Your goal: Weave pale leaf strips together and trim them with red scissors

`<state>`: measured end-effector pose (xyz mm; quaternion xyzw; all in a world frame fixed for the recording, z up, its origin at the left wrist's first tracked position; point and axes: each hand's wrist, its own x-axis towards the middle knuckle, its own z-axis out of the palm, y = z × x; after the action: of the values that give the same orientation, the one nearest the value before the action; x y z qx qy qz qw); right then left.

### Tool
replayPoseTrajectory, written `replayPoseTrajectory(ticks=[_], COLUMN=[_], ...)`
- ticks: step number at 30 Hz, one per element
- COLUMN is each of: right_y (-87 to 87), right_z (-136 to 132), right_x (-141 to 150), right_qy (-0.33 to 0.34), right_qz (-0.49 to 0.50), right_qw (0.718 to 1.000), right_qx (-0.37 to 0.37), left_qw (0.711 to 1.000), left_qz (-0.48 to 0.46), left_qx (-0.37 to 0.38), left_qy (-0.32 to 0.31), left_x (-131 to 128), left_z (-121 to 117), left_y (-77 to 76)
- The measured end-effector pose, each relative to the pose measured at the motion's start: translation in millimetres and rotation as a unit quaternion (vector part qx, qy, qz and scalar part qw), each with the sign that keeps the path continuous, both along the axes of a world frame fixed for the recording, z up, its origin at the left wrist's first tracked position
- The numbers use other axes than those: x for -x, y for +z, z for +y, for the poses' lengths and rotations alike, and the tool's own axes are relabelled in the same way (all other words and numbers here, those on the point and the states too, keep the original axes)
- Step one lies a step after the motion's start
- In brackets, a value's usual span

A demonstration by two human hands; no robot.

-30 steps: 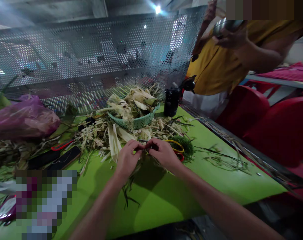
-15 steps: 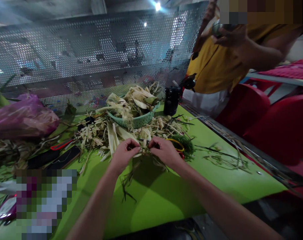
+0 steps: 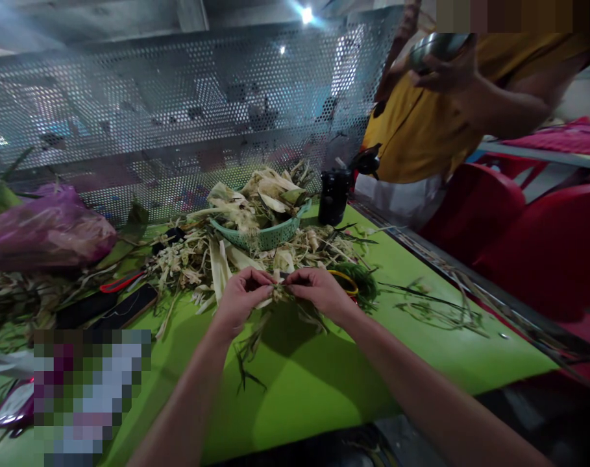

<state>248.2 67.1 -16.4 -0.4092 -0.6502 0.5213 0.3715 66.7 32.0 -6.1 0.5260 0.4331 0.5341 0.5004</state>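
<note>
Above the green table my left hand [image 3: 243, 295] and my right hand [image 3: 317, 292] pinch a small bunch of dried plant stems [image 3: 280, 292] between them, thumbs against forefingers. Dry leafy ends hang below the fingers. Pale dried corn husks [image 3: 220, 266] lie just behind my left hand. Beside my right hand are a yellow-handled tool [image 3: 343, 280], probably scissors, and a tangle of green thread [image 3: 365, 285]. Behind both hands stands a green plastic basket [image 3: 270, 239] heaped with dried husks [image 3: 270, 191].
A black cup [image 3: 334, 198] stands near the table's [image 3: 324, 389] right edge. At left lie a purple plastic bag [image 3: 51, 227], a phone [image 3: 124, 311] and a red-edged tool [image 3: 122, 282]. A co-worker in a yellow shirt [image 3: 411, 130] holds a metallic bowl [image 3: 438, 52] beside red chairs [image 3: 479, 207].
My right hand has shifted slightly left, bringing its fingertips closer to my left hand's at the bunch. The co-worker's bowl has tipped and risen a little.
</note>
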Motion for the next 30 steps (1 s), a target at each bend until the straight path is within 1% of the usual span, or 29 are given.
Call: replayPoseTrajectory(ticks=[3,6,8,10,12,14,17,19,21,24,26,28,30], right_y=[2.1,4.3,3.9,1.3,-2.8,-6.8,-10.0,-10.1,-9.0,-5.4,-2.0,1.5,4.3], right_z=[-2,-4,-4,-3,-1,1,3,3,2,-2,-5,-6,-7], right_x=[0,2,3,5,5,6,6,6,7,8,8,9,9], right_qy=[0.007,0.0,-0.002,-0.001,-0.004,-0.02,-0.052,-0.064,-0.061,-0.024,0.008,0.027,0.031], right_qz=[0.04,0.07,0.082,0.078,0.052,0.006,-0.072,-0.101,-0.085,0.01,0.067,0.099,0.116], right_qw=[0.998,0.994,0.992,0.993,0.997,1.0,0.99,0.983,0.988,1.0,0.996,0.991,0.988], right_qx=[0.046,0.085,0.099,0.091,0.054,-0.012,-0.112,-0.137,-0.112,-0.01,0.053,0.085,0.095], left_qw=[1.0,1.0,1.0,1.0,0.999,0.999,0.998,0.998,0.998,0.997,0.996,0.995,0.995], left_qz=[-0.024,-0.019,0.0,0.018,0.029,0.036,0.052,0.058,0.056,0.068,0.084,0.091,0.093], left_qx=[0.013,0.008,0.004,0.005,0.006,0.006,-0.003,-0.008,-0.007,-0.003,-0.004,-0.007,-0.015], left_qy=[-0.001,-0.001,0.005,0.011,0.012,0.011,0.023,0.036,0.04,0.034,0.03,0.026,0.021], left_x=[1,1,2,1,1,0,0,1,3,6,6,5,4], left_z=[0,1,2,3,4,5,5,6,6,7,8,9,9], left_y=[0.6,-1.3,-4.0,-7.0,-9.6,-11.3,-12.0,-11.2,-10.1,-9.4,-10.3,-12.2,-14.4])
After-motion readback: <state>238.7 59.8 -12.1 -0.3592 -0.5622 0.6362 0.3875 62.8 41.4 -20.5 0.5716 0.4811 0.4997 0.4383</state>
